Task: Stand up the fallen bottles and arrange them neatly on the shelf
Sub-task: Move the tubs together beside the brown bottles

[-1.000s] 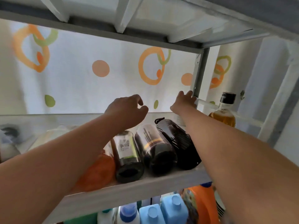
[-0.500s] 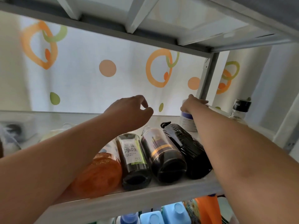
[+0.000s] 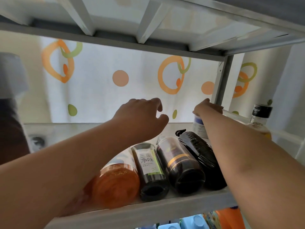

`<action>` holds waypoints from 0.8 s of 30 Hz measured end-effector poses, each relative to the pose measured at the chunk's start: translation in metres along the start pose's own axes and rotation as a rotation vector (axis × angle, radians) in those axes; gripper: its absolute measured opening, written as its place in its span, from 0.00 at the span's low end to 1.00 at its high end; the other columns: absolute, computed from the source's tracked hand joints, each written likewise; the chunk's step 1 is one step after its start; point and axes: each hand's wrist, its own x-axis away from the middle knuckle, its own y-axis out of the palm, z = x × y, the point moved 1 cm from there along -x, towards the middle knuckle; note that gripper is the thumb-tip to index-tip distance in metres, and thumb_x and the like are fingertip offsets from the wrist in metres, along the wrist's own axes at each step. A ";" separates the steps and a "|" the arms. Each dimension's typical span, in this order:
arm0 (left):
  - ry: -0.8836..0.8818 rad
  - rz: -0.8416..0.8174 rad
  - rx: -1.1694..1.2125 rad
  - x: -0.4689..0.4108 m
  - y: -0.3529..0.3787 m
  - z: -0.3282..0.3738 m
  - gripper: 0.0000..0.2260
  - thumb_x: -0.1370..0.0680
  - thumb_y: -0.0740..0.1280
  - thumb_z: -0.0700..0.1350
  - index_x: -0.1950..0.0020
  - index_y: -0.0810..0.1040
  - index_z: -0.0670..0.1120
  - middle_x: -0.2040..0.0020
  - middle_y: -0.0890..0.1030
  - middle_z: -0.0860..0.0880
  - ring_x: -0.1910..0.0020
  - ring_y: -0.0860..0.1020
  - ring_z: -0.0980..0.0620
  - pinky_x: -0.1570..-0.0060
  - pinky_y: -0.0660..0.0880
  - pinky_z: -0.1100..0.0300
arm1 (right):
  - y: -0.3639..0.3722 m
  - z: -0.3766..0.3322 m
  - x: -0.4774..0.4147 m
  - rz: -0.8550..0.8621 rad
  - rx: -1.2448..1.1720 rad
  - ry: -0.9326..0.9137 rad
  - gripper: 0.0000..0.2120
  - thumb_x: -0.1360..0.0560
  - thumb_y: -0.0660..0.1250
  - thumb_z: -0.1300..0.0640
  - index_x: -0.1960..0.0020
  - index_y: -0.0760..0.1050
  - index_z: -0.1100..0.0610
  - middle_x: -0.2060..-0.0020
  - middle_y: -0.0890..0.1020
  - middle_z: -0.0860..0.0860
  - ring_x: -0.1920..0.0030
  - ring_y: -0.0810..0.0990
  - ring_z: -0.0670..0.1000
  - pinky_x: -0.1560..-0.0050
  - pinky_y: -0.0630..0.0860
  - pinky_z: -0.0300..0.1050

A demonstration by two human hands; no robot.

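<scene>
A white curtain (image 3: 102, 96) hangs behind the grey post (image 3: 223, 80) and spreads far to its left. It is printed with orange rings, thinner green rings, peach dots and small green spots. A strip of the same cloth shows just right of the post too. Above the post, white slats (image 3: 146, 22) cross a pale board over my head. Well below the post, on the lowest tier I can see, 2 pale blue containers (image 3: 196, 220) stand side by side, with an orange container (image 3: 227, 219) just right of them. Far left of the post, a dark blurred shape (image 3: 9, 129) sits at the edge of my view; I cannot tell what it is.
</scene>
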 end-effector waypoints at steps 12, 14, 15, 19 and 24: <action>-0.092 -0.025 0.180 0.014 -0.003 -0.004 0.14 0.23 0.59 0.53 0.38 0.72 0.53 0.43 0.78 0.51 0.47 0.76 0.49 0.49 0.73 0.56 | -0.020 -0.017 0.044 0.065 -0.145 0.005 0.33 0.30 0.69 0.47 0.31 0.60 0.55 0.35 0.61 0.62 0.34 0.61 0.62 0.46 0.66 0.49; -0.096 0.006 0.304 0.018 -0.006 0.000 0.13 0.23 0.60 0.52 0.40 0.73 0.53 0.44 0.78 0.53 0.47 0.76 0.52 0.50 0.72 0.58 | -0.033 -0.019 0.060 0.126 -0.269 -0.071 0.32 0.31 0.70 0.47 0.31 0.62 0.54 0.35 0.61 0.61 0.34 0.61 0.62 0.43 0.67 0.51; -0.070 0.043 0.318 0.021 -0.007 0.002 0.13 0.23 0.61 0.52 0.40 0.73 0.54 0.44 0.78 0.54 0.45 0.75 0.53 0.49 0.71 0.58 | -0.038 -0.019 0.069 0.154 -0.321 -0.114 0.33 0.31 0.71 0.47 0.31 0.63 0.53 0.35 0.61 0.61 0.33 0.60 0.62 0.40 0.67 0.51; 0.068 0.200 0.249 0.041 -0.011 0.005 0.12 0.24 0.63 0.52 0.41 0.73 0.54 0.47 0.78 0.55 0.44 0.74 0.53 0.45 0.72 0.55 | -0.058 -0.022 0.116 0.281 -0.496 -0.346 0.32 0.34 0.72 0.47 0.33 0.67 0.52 0.38 0.65 0.61 0.36 0.62 0.61 0.37 0.63 0.50; -0.015 0.225 0.363 0.070 -0.019 0.002 0.18 0.26 0.68 0.55 0.37 0.71 0.54 0.43 0.77 0.53 0.46 0.75 0.54 0.45 0.73 0.57 | -0.088 -0.018 0.195 0.339 -0.622 -0.505 0.27 0.34 0.71 0.45 0.38 0.72 0.51 0.43 0.73 0.59 0.40 0.68 0.59 0.40 0.65 0.48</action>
